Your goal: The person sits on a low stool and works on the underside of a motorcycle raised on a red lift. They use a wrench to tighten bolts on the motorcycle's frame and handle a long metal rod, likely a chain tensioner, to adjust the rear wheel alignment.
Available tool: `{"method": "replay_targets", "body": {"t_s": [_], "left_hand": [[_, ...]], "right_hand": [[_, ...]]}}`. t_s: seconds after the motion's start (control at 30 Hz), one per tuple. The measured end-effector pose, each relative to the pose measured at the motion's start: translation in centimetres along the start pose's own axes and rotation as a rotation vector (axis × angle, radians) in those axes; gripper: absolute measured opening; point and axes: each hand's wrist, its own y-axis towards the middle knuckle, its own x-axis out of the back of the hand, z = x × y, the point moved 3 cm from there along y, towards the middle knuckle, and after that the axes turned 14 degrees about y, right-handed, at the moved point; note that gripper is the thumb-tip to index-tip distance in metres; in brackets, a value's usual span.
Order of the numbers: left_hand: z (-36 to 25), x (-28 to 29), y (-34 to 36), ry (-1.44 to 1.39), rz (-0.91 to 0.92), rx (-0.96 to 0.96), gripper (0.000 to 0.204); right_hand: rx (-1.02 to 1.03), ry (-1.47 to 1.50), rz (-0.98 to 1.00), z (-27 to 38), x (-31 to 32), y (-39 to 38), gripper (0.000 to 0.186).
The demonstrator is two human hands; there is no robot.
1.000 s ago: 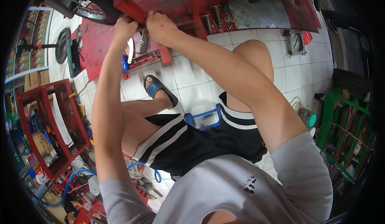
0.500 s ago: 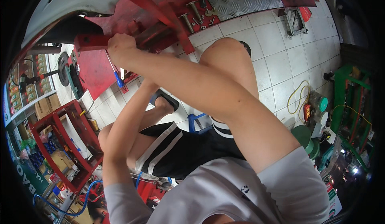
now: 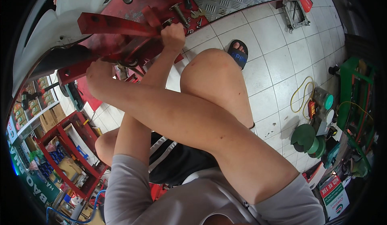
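A red metal stand with two thick beams sits under a white vehicle body panel (image 3: 52, 19). My arms are crossed, the right forearm over the left. My left hand (image 3: 173, 36) is closed at the right end of the stand's upper beam (image 3: 117, 24); its fingertips are partly hidden. Farther left, my right hand (image 3: 99, 78) wraps round the lower beam (image 3: 71, 72), which has a hole near its end. Beneath both lies a red metal platform (image 3: 129, 8). Long bolts (image 3: 177, 13) and small hardware rest on it beside my left hand.
A patterned metal plate (image 3: 238, 1) borders the white tiled floor (image 3: 278, 63). A metal frame part (image 3: 295, 18) lies at far right. Green round containers (image 3: 305, 139) and a yellow cord (image 3: 297, 100) are on the right. A red rack (image 3: 64, 148) with goods stands at left.
The upper beam has shifted left and now lies flatter. My left hand has come out from behind my right forearm to the beam's end; my right hand moved lower and left. The view shifted.
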Motion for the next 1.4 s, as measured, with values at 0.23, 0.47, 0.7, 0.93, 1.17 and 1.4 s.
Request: {"method": "replay_targets", "body": {"t_s": [0.23, 0.47, 0.7, 0.93, 1.17, 1.4], "left_hand": [[1.5, 2.4, -2.7, -0.071, -0.004, -0.014, 0.009], [6.1, 9.0, -13.7, -0.757, -0.104, 0.163, 0.018], [28.0, 12.4, -15.6, -0.82, 0.263, 0.62, 0.029], [28.6, 12.3, -14.7, -1.454, 0.197, 0.744, 0.028], [28.6, 10.9, -13.8, -1.433, 0.165, 0.829, 0.016], [28.4, 10.4, -13.4, -1.439, 0.171, 0.864, 0.018]], "right_hand": [[0.188, 0.125, -0.049, -0.8, -1.2, -0.3, 0.021], [0.169, -0.087, 0.149, -2.6, 0.5, 1.6, 0.029], [0.339, -0.069, 0.099, -3.8, 0.7, 2.3, 0.034], [0.247, 0.191, 0.131, -4.5, 1.2, 1.6, 0.035], [0.286, 0.064, 0.114, -3.1, 1.1, 1.0, 0.034], [0.349, 0.022, 0.161, -3.4, 0.8, 1.5, 0.037]]}}
